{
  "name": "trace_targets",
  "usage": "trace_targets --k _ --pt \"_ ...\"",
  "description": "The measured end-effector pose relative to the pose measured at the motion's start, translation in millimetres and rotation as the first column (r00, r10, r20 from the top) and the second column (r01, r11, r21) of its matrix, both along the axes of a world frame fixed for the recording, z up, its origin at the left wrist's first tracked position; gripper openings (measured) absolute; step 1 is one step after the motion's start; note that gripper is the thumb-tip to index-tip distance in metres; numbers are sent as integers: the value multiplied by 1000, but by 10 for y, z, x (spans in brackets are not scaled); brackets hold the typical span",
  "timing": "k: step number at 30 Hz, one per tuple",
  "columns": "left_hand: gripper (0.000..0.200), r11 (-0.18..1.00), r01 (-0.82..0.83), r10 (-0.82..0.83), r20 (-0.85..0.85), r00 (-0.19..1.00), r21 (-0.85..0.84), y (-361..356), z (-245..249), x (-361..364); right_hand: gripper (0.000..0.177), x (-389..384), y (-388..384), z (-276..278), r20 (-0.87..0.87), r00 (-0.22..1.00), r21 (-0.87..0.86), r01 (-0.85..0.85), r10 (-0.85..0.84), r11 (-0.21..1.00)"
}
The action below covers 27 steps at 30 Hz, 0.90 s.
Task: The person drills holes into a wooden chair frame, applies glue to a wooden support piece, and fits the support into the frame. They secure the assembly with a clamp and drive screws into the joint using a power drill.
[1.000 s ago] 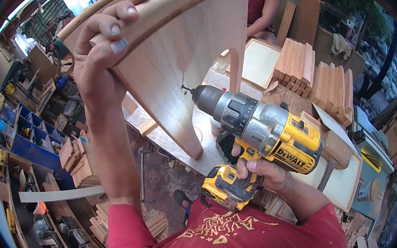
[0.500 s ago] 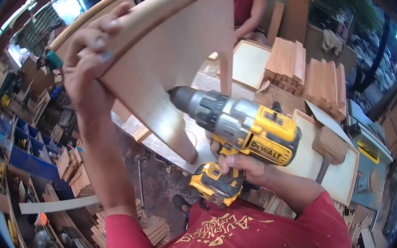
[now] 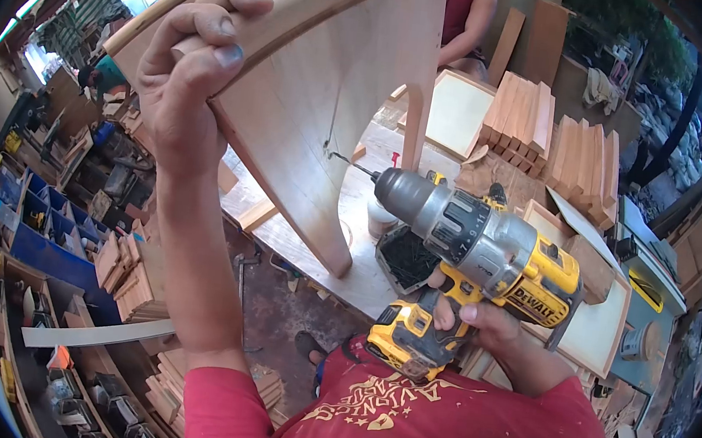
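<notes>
My left hand [image 3: 191,74] is closed over the thick rounded edge of a pale wooden furniture panel [image 3: 305,86], which stands tilted on the worktable [image 3: 281,237]. Its lower part curves down into a pointed leg. In my right hand [image 3: 486,319] is a yellow and black DeWalt cordless drill [image 3: 484,250], fingers wrapped about the handle. The thin drill bit [image 3: 355,166] shows fully, its tip right by a small hole and wood crumbs on the panel face. Behind the drill, a dark tray of screws [image 3: 407,259] rests on the table.
Stacked wooden strips [image 3: 520,117] and framed pale panels [image 3: 452,114] lie farther along the table. A person in a red sleeveless top [image 3: 467,13] sits at the far side. Blue bins [image 3: 65,249] and a shelf of tools [image 3: 85,388] stand at the lower left.
The drill has drawn back from the panel toward the lower right, baring the bit and the hole. The screw tray has come into view. My left hand keeps its hold.
</notes>
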<state>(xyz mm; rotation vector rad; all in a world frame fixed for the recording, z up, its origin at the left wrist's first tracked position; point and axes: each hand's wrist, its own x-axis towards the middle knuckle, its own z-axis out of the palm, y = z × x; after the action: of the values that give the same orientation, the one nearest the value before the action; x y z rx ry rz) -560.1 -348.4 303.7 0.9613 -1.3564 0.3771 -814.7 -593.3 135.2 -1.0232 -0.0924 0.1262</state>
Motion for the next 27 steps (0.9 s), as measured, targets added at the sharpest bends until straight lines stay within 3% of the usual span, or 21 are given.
trace_targets --k 1,4,5,6,8,11,19,22,25,27 --pt "23 1000 -22 22 -19 1000 12 -9 -28 -10 56 -41 -6 -39 -5 1000 14 0 0 1000" --pt "38 927 -374 347 -302 888 -35 -188 -122 -414 58 -86 -37 -150 1 1000 32 -21 21 999" --pt "49 897 -441 416 -283 864 -30 -170 -321 -373 59 -75 -48 -136 -4 1000 20 -21 21 1000" --pt "50 897 -441 407 -415 814 16 -112 -545 -351 59 -84 -44 -125 -15 1000 11 -23 23 1000" --pt "41 805 -548 591 -392 704 229 -4 -998 -415 60 -65 -17 -113 -23 999 22 -35 36 999" --pt "25 824 -510 564 -437 701 245 -105 -1257 -678 60 -26 -13 -146 -31 998 67 -44 47 997" --pt "33 793 -509 608 -482 630 335 -116 -1317 -763 58 8 -11 -183 11 998 71 -60 59 996" --pt "34 764 -522 646 -444 621 380 -104 -1268 -787 58 2 -11 -148 17 998 48 -64 64 997" --pt "27 674 -581 731 -297 615 456 -56 -1172 -806 51 4 6 -94 -6 996 73 -85 86 994" --pt "34 643 -533 743 -281 608 549 29 -1167 -781 51 10 27 -81 0 997 70 -80 80 994"
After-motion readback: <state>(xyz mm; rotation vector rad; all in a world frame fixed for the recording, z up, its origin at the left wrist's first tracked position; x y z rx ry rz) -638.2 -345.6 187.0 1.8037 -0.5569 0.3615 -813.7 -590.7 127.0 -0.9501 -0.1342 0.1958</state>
